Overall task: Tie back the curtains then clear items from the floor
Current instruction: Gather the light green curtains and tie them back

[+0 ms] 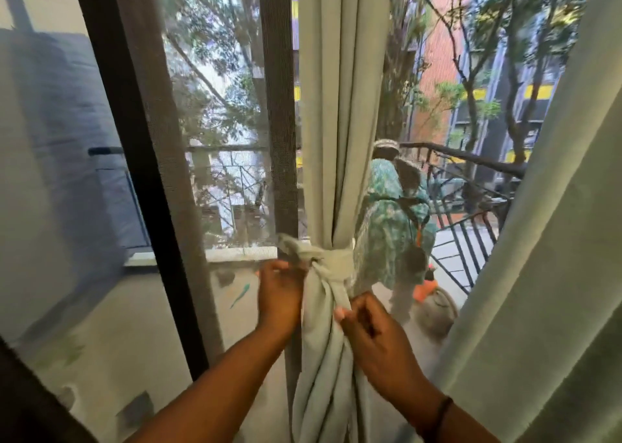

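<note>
Curtain at centre, hanging from 12 o'clock, gathered into a bunch and cinched by a tie of the same pale green cloth just below mid-frame. Tie knotted at the bunch's 9 o'clock side, one loose end sticking up toward 10 o'clock.

Left hand at the knot's 7 o'clock, fingers curled and pinching the tie beside the knot. Right hand at 5 o'clock of the knot, fingers curled, thumb and forefinger pinching a fold of the curtain just under the tie. Dark band on the right wrist.

Second curtain along the 3 o'clock edge, hanging loose. Dark window frame from 11 to 7 o'clock, mesh screen beside it. Behind the glass at 3 o'clock of the tie, a person in teal print on a balcony, black railing beyond.
</note>
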### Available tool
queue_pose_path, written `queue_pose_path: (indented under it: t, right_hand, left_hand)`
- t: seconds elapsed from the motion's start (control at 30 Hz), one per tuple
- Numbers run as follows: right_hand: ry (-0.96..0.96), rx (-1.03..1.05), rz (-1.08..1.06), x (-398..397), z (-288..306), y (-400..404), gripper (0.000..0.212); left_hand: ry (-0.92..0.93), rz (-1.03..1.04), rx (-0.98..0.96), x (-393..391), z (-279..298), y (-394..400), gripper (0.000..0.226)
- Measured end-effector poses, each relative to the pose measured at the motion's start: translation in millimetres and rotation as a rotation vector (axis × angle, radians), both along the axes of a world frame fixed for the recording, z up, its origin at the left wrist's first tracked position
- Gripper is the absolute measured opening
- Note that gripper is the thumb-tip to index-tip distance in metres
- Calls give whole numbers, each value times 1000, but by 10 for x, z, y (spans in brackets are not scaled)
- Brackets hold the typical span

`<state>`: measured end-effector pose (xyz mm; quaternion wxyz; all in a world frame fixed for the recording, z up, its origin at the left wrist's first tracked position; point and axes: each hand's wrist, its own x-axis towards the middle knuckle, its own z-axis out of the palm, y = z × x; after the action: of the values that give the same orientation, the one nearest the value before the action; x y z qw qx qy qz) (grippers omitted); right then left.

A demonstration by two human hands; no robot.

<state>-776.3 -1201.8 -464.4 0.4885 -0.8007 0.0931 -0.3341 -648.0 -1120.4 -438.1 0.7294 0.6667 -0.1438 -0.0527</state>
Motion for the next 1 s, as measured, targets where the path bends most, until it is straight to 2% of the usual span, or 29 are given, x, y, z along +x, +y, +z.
queue_pose_path:
  t: [0.03, 0.07, 0.13, 0.17, 0.2, 0.27, 0.37, 0.43, 0.53, 0.6, 0.8, 0.87, 1.0]
  right_hand:
    - [-26, 113, 22, 14, -19, -55, 44]
    - [-20, 239, 55, 31, -51, -124, 44]
    - [102, 454, 175, 71, -122, -253, 28]
    - [207, 482, 236, 84, -164, -297, 31]
    - [315, 470, 301, 96, -213, -334, 44]
    - [440, 432, 367, 142, -286, -332, 56]
    - [451, 335, 325, 203, -292, -185, 38]
    - [427, 214, 224, 196, -287, -61, 35]
    - [349, -67, 27, 106, -328, 153, 50]
    - [307, -175, -62, 40, -381, 287, 51]
    - [408, -332, -249, -58, -205, 357, 24]
    - [415, -413, -285, -101, -80, 405, 17]
    - [328, -448, -345, -176, 108, 637, 22]
  left_hand:
    - [-59, 142, -18, -19, -58, 89, 14]
    - [-86, 192, -42, -87, -72, 194, 18]
    - [-90, 75, -165, -271, -195, 322, 19]
    - [-125, 10, -162, -359, -291, 363, 14]
    - [-201, -35, -73, -451, -350, 386, 11]
    - [-358, -84, 162, -518, -494, 387, 23]
    - [-440, -45, 391, -470, -587, 402, 41]
    - [-472, -6, 476, -436, -651, 508, 38]
    - [-454, 21, 469, -496, -731, 674, 21]
    - [-414, 62, 435, -543, -706, 757, 14]
    - [-386, 271, 394, -399, -420, 1199, 33]
    - [-438, 294, 408, -308, -226, 1409, 23]
    - [-597, 334, 507, -272, 16, 1773, 34]
